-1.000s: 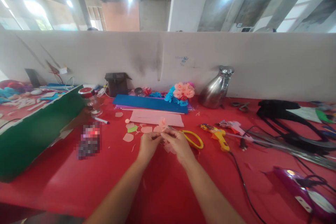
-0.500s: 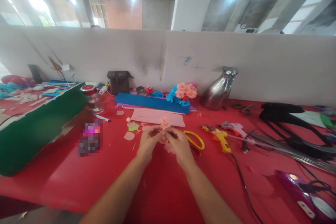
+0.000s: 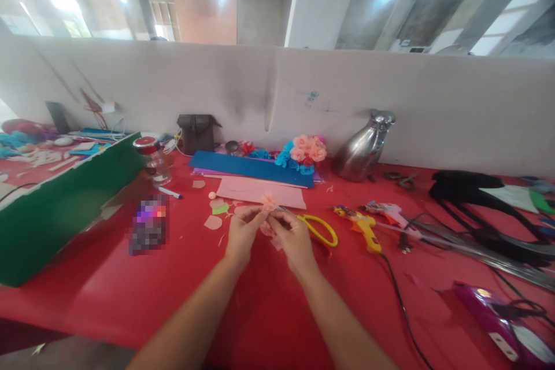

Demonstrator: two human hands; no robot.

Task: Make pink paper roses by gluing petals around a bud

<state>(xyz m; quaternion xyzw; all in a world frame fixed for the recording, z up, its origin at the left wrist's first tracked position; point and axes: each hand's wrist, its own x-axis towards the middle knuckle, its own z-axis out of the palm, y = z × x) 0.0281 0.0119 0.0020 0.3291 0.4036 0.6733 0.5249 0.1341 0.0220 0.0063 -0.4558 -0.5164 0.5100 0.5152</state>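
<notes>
Both hands meet over the red table, pinching a small peach paper flower [image 3: 269,201] at its base. My left hand [image 3: 243,232] is closed on it from the left, my right hand [image 3: 291,237] from the right. The fingertips touch, so the flower's lower end is hidden. Loose peach paper petals [image 3: 213,222] and a green paper piece [image 3: 221,208] lie left of my hands. More petals show beneath them. Yellow-handled scissors [image 3: 323,231] rest beside my right hand, their blades partly covered.
Pink paper [image 3: 260,192] and a blue sheet [image 3: 247,167] lie behind my hands, near finished paper flowers [image 3: 307,148]. Glue guns, one yellow [image 3: 366,230], lie right. A steel jug [image 3: 362,147] stands behind. Left are a glass jar [image 3: 156,166] and a green panel [image 3: 73,208].
The flower has shifted slightly left and turned a little between my fingertips. Both hands still pinch it; the things on the table stay where they were.
</notes>
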